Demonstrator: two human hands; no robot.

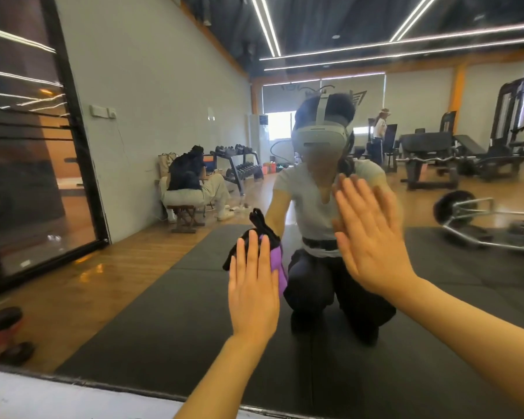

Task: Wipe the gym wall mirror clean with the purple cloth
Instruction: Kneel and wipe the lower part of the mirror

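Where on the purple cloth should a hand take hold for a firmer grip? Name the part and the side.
Take the bunched dark end of the purple cloth that sticks up above the fingertips of the left hand, coming from above. That hand only presses the cloth flat to the mirror with straight fingers, so the wad at the top looks like the easiest part to curl fingers around.

surface: wall mirror [152,297] | on it: purple cloth [274,258] pressed flat | right hand [372,237] flat on glass
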